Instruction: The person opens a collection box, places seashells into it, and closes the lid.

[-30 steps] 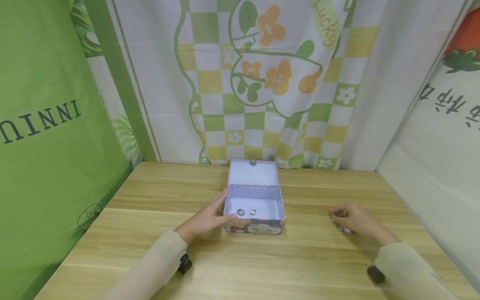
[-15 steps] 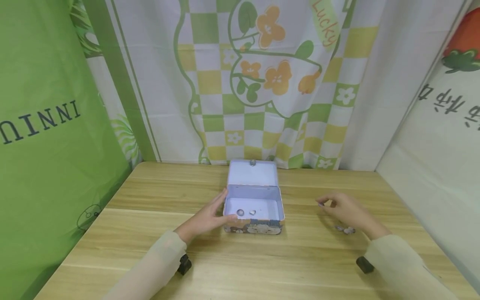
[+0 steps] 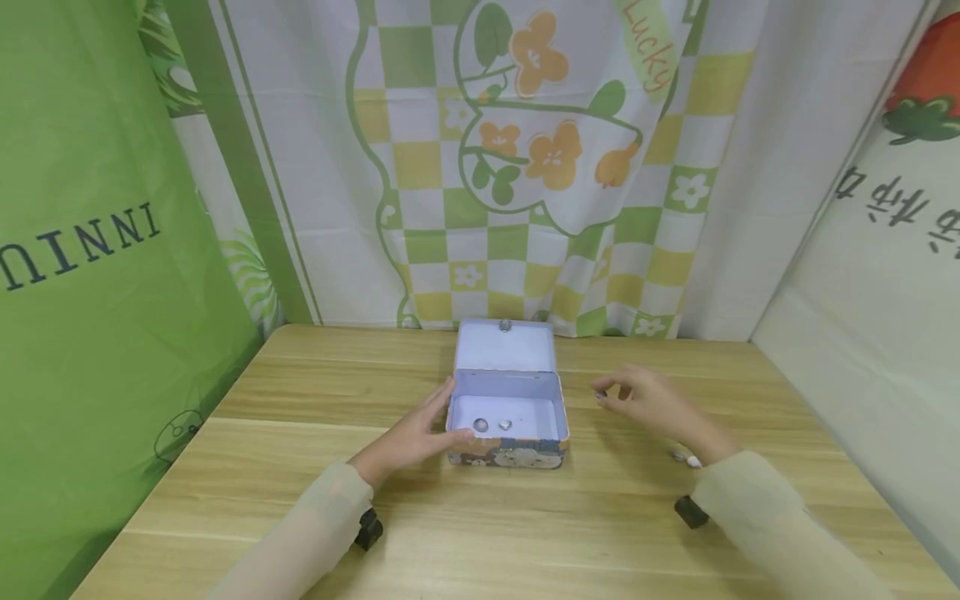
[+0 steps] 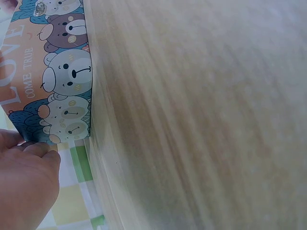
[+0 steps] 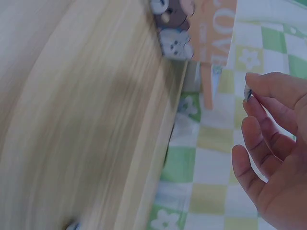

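Observation:
An open tin box with bear pictures stands on the table, its pale lid tipped back. My left hand holds its left front corner, thumb at the front rim and fingers along the side; in the left wrist view the fingertips meet the box edge. Inside lie two small rounded shiny pieces. To the right of the box, above the table, my right hand pinches a small shiny pebble-like piece between thumb and index finger. The other fingers are loosely bent.
A few more small pieces lie on the wooden table beneath the right wrist. Behind the table hangs a checked, flowered curtain. Green cloth hangs at the left, a white one at the right.
My right hand has lifted the small piece from the group on the table and moved left toward the box. The left hand and the box stay in place.

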{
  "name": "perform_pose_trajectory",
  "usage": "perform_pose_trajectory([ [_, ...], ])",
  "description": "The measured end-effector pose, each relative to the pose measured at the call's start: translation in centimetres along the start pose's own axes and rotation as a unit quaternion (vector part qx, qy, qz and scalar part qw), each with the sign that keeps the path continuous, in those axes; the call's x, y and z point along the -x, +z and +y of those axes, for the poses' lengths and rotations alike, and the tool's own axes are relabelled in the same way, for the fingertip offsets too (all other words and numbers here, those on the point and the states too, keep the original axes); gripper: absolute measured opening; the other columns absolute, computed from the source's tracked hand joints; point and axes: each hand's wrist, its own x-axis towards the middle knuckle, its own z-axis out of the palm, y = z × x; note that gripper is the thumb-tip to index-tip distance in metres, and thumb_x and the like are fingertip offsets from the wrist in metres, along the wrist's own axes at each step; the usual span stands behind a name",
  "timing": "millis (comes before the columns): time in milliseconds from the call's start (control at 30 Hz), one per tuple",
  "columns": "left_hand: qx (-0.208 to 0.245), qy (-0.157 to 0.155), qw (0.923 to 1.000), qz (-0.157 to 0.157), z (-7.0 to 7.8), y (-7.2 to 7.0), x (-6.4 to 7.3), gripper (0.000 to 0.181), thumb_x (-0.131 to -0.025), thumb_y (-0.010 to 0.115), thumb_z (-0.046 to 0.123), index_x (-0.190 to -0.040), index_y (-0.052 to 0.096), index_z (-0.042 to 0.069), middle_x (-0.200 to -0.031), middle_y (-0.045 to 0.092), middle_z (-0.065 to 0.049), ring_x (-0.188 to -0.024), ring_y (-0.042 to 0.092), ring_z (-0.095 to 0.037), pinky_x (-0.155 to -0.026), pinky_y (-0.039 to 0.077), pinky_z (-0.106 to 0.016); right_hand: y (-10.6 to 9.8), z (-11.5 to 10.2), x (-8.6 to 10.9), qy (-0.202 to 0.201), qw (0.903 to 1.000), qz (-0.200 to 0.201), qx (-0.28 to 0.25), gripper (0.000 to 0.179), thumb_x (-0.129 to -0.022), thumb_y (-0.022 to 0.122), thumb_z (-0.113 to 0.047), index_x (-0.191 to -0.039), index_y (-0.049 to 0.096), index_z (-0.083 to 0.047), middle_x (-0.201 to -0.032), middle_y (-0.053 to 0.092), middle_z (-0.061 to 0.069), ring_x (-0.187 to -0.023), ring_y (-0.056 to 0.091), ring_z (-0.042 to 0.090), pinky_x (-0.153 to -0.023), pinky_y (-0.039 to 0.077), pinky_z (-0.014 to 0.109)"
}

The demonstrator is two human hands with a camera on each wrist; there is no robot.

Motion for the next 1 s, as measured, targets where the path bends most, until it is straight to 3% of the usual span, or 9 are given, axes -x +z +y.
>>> perform_pose_trajectory([
  [367, -0.001, 0.001, 1.0, 0.002, -0.1, 0.1, 0.0, 0.101, -0.093, 0.066, 0.053, -0.162, 0.003, 0.016, -0.167, 0.002, -0.008, -0.151, 0.008, -0.031, -0.118, 0.015, -0.056, 2.2, -2.5, -2.5, -0.053, 0.9972, -0.008, -0.052, 0.02, -0.09, 0.075, -0.009, -0.11, 0.076, -0.006, -0.1, 0.069, 0.001, -0.084, 0.06, 0.014, -0.068, 0.054, 0.028],
  [667, -0.006, -0.002, 1.0, 0.0, -0.2, 0.0, 0.0, 0.098, -0.094, 0.066, 0.05, -0.162, 0.003, 0.017, -0.167, 0.002, -0.007, -0.151, 0.008, -0.031, -0.117, 0.015, -0.057, 3.8, -4.1, -3.7, -0.09, 0.9925, -0.02, -0.08, 0.022, -0.088, 0.075, -0.006, -0.11, 0.075, -0.002, -0.102, 0.07, 0.005, -0.092, 0.065, 0.023, -0.084, 0.058, 0.041],
  [1000, -0.001, -0.001, 1.0, -0.001, -0.1, 0.0, -0.1, 0.094, -0.097, 0.066, 0.041, -0.162, 0.003, 0.017, -0.167, 0.002, -0.005, -0.151, 0.008, -0.031, -0.117, 0.016, -0.058, 5.5, -4.7, -4.6, -0.119, 0.9884, -0.034, -0.088, 0.021, -0.09, 0.074, -0.006, -0.111, 0.074, -0.003, -0.104, 0.071, 0.004, -0.096, 0.066, 0.029, -0.086, 0.057, 0.043],
])
